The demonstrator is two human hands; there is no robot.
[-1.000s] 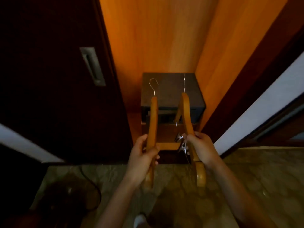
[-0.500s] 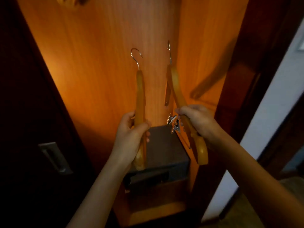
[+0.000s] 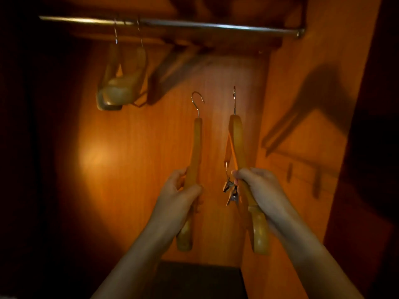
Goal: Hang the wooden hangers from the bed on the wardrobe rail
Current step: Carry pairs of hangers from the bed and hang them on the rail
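Note:
My left hand grips one wooden hanger by its arm, metal hook up and turned to the right. My right hand grips a second wooden hanger, which carries metal clips just left of my fingers. Both hangers stand upright in front of the wardrobe's back panel, well below the metal rail that runs across the top. Two wooden hangers hang on the rail at its left part.
The wardrobe's orange side wall stands close on the right and shows hanger shadows. A dark box sits at the bottom between my forearms. The left side of the wardrobe is in darkness.
My view has tilted up from the floor and box to the rail. Both hands have lifted the two hangers higher inside the wardrobe, still held the same way.

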